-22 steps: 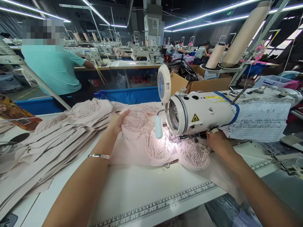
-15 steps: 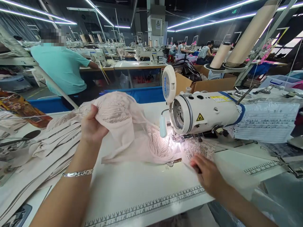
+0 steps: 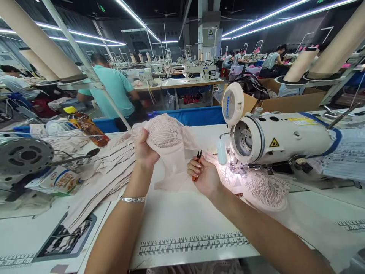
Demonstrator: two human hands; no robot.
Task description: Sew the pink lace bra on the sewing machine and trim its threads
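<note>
My left hand is closed on the edge of a pale pink lace bra, holding one cup raised with sheer fabric hanging below it. To the right, my right hand is wrapped round orange-handled thread snips, their dark blades pointing up. Under the lit needle area of the white sewing machine lies more pink lace, and another lace cup rests in front of the machine. My right wrist and forearm cover part of that fabric.
Pale fabric strips lie left of my hand, near a bottle and a printed carton. A ruler strip runs along the table's front. Thread cones stand behind the machine. A co-worker in a turquoise shirt sits beyond.
My right hand has moved left from the lace cup by the machine towards my left hand, and the snips now show in it. The view has turned left; my left hand keeps its hold.
</note>
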